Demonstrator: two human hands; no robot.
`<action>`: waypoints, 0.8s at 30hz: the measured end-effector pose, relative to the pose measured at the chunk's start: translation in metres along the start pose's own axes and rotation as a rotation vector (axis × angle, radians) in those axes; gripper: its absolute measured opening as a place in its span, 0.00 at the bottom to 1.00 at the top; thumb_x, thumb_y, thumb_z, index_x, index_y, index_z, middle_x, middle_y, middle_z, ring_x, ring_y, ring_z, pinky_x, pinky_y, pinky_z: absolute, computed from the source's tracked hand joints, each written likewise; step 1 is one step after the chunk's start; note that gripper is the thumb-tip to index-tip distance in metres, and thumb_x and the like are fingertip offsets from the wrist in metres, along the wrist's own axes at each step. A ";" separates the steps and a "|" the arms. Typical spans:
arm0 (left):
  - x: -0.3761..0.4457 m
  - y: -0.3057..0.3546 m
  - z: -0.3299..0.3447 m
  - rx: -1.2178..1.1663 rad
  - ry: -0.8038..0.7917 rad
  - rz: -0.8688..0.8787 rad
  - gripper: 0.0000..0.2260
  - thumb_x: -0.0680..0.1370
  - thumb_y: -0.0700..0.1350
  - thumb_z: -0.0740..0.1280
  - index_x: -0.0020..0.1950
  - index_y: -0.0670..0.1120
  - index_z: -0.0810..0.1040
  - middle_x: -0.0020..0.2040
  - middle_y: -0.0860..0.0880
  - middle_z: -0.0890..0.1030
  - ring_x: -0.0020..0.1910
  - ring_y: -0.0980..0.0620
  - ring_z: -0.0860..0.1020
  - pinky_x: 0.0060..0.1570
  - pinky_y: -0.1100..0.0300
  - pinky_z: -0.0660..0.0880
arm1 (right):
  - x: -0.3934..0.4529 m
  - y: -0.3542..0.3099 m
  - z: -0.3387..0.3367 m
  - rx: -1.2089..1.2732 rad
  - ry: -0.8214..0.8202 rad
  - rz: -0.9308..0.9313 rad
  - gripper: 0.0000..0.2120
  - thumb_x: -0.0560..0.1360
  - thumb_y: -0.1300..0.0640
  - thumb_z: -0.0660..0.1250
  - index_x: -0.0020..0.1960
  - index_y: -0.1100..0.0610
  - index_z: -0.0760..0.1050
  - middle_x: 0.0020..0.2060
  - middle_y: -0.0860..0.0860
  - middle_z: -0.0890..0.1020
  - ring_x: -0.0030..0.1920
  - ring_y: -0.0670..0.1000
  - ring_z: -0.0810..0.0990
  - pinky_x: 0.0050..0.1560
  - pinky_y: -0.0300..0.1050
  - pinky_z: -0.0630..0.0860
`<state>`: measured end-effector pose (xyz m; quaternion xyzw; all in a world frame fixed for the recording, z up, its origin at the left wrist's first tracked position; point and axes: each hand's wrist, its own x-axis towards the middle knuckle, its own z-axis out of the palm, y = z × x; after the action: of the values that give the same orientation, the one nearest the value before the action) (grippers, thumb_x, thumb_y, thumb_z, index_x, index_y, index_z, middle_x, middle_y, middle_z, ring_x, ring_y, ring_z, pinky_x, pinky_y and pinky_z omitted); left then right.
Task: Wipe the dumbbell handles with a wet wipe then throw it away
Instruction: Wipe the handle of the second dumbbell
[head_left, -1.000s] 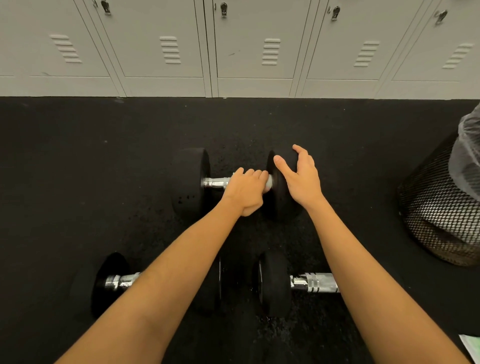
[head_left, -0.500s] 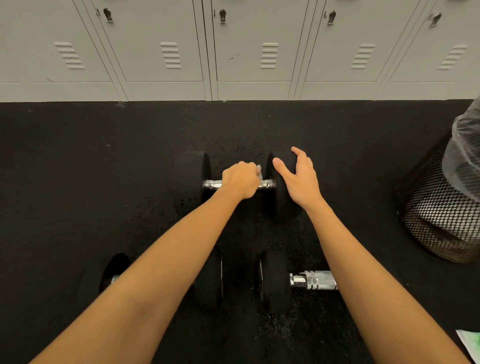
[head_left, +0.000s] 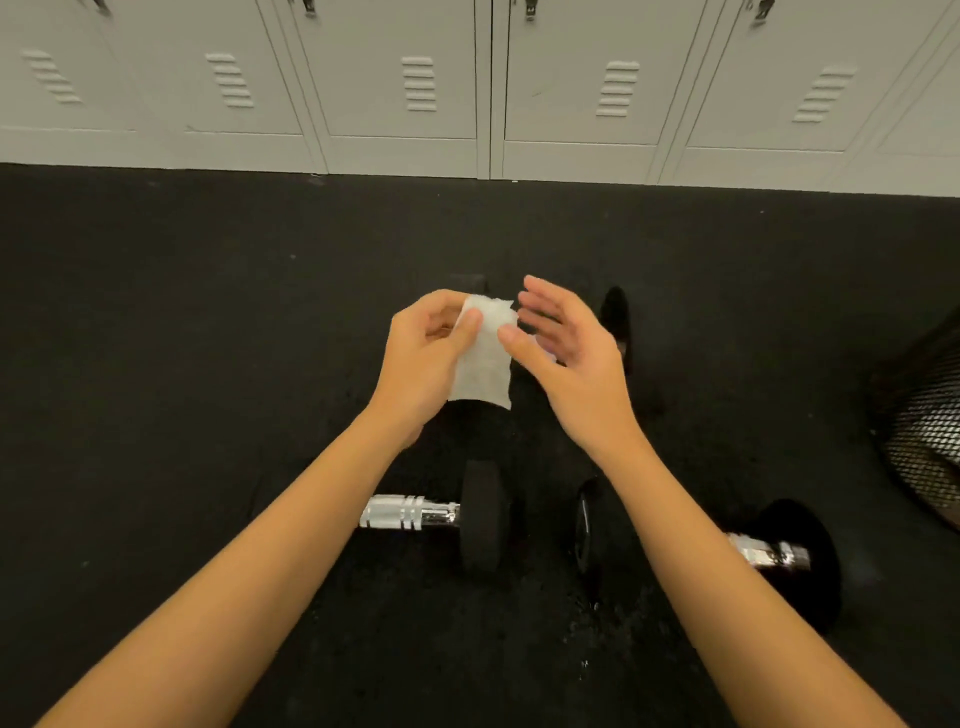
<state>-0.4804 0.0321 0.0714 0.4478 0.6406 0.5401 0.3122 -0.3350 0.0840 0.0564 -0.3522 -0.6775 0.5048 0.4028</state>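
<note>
While both forearms are reaching out over the black rubber floor (head_left: 156, 364), a row of pale lockers (head_left: 395, 88) is standing along the far edge of it and the mesh side of a wire bin (head_left: 919, 436) is showing at the right border. Three dumbbells are lying on the floor. The far dumbbell (head_left: 615, 322) is sitting mostly hidden behind the hands, with only its dark ends peeking out, so its handle cannot be seen. The near left dumbbell (head_left: 480, 519) is lying with its chrome handle (head_left: 405, 518) partly covered by the left forearm, and the near right dumbbell (head_left: 800, 561) is lying just beside it, its handle crossed by the right forearm.

Above the far dumbbell, the left hand (head_left: 423, 358) is pinching the top of the wet wipe (head_left: 483, 358) between thumb and fingers, letting the sheet hang down flat and clear of the floor. The right hand (head_left: 569, 353) is hovering just beside the wipe with its fingers spread and loose, thumb tip at the sheet's right edge; whether it is actually touching cannot be told.

Judging from this, the person is refolding or turning the wipe between handles instead of scrubbing. The next move is probably calling for the right hand to take or fold the sheet to a fresh face, then for a wrap around one of the near handles. The bin at the right is waiting for the throwaway step.
</note>
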 end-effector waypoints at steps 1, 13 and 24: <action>-0.007 -0.002 -0.009 -0.066 0.019 -0.030 0.09 0.79 0.42 0.65 0.57 0.42 0.79 0.51 0.45 0.83 0.50 0.54 0.81 0.48 0.65 0.78 | -0.004 0.000 0.009 0.104 -0.057 0.094 0.28 0.73 0.51 0.71 0.71 0.51 0.67 0.63 0.48 0.77 0.60 0.43 0.78 0.60 0.39 0.75; -0.064 -0.045 -0.079 -0.084 0.239 -0.194 0.08 0.77 0.44 0.69 0.55 0.46 0.80 0.42 0.45 0.85 0.45 0.52 0.84 0.45 0.59 0.78 | -0.037 0.010 0.107 0.248 -0.338 0.377 0.11 0.80 0.55 0.61 0.58 0.56 0.78 0.53 0.56 0.83 0.55 0.53 0.82 0.58 0.60 0.77; -0.081 -0.112 -0.119 0.533 0.359 -0.189 0.10 0.78 0.54 0.65 0.56 0.52 0.79 0.58 0.56 0.77 0.54 0.57 0.76 0.50 0.60 0.71 | -0.047 0.030 0.152 -0.489 -0.170 0.125 0.08 0.80 0.60 0.59 0.49 0.57 0.77 0.38 0.51 0.80 0.39 0.45 0.79 0.37 0.37 0.73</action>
<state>-0.5793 -0.0927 -0.0175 0.3499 0.8427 0.3926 0.1148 -0.4502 -0.0116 -0.0064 -0.4364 -0.7878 0.3777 0.2154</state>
